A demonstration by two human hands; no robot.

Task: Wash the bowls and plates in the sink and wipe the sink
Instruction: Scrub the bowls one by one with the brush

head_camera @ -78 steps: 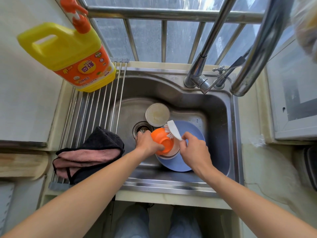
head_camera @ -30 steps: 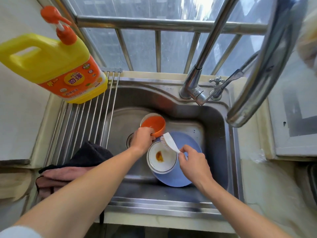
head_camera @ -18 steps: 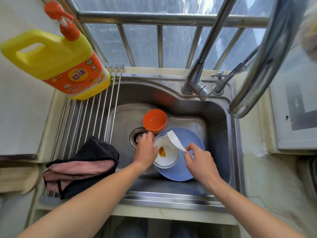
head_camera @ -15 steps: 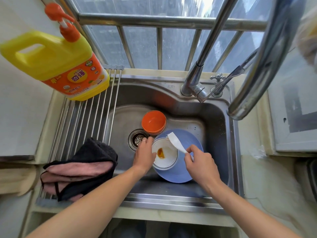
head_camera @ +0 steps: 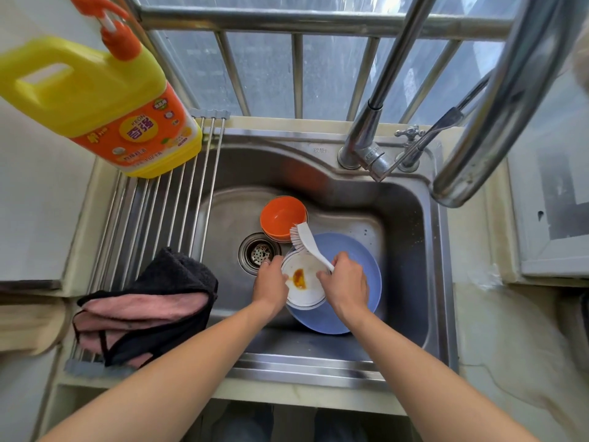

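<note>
Two hands over steel sink (head_camera: 408, 218), left hand (head_camera: 271, 287) gripping rim of stained white bowl (head_camera: 304, 283) on blue plate (head_camera: 357, 266) right of drain (head_camera: 259, 252), right hand (head_camera: 345, 287) clenched around white brush (head_camera: 310, 242), orange bowl (head_camera: 282, 216) behind drain.

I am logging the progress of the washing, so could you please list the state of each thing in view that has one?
White bowl: upright on the blue plate, orange residue inside.
Orange bowl: upright, stacked on another bowl.
Round blue plate: flat on the sink floor.
White dish brush: raised over the bowls.
Left hand: holds the white bowl's rim.
Right hand: grips the brush handle.
Chrome tap: no water visible.
Black-and-pink cloth: folded on the rack.
</note>
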